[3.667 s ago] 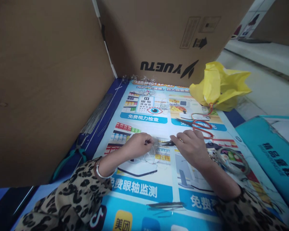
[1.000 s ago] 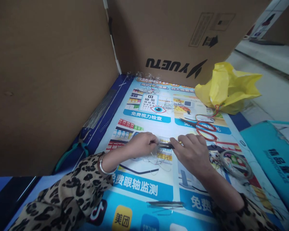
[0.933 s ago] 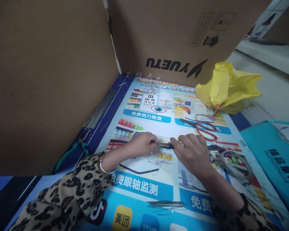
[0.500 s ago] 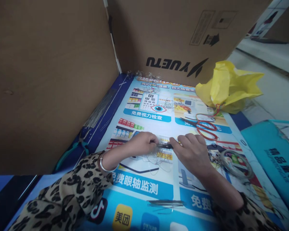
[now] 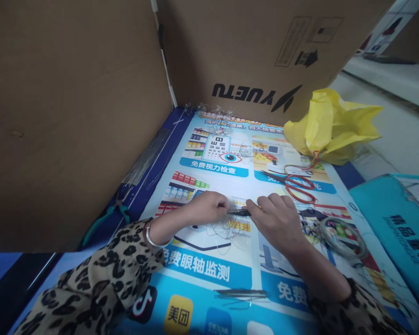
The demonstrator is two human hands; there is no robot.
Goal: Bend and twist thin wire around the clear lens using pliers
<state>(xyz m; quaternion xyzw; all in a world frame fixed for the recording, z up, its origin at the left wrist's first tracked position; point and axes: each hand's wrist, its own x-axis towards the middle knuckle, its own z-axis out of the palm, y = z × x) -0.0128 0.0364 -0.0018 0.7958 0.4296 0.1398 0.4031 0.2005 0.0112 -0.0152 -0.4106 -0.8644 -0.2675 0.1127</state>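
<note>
My right hand point(image 5: 277, 222) is wrapped round a small pair of pliers point(image 5: 240, 212), whose dark jaws point left; the palm hides most of the handles. Opposite the jaw tips, my left hand point(image 5: 209, 207) is closed, its fingertips pinching thin wire right at the jaws. A loose tangle of fine wire point(image 5: 230, 230) hangs or lies just below both hands; how it joins the pinched part is too fine to make out. Nearer to me, a small bundle of straight cut wires point(image 5: 242, 293) rests on the printed poster point(image 5: 254, 260).
Red-handled scissors point(image 5: 298, 184) lie beyond my right hand. A wire coil point(image 5: 344, 237), a teal box point(image 5: 394, 223) and a yellow bag point(image 5: 331, 125) are at the right. Teal-handled pliers point(image 5: 106, 221) and long wires point(image 5: 148, 156) lie left. Cardboard panels point(image 5: 73, 116) wall the left and back.
Both hands stay almost where they were, with the pliers still at the left fingertips. The view has shifted very slightly.
</note>
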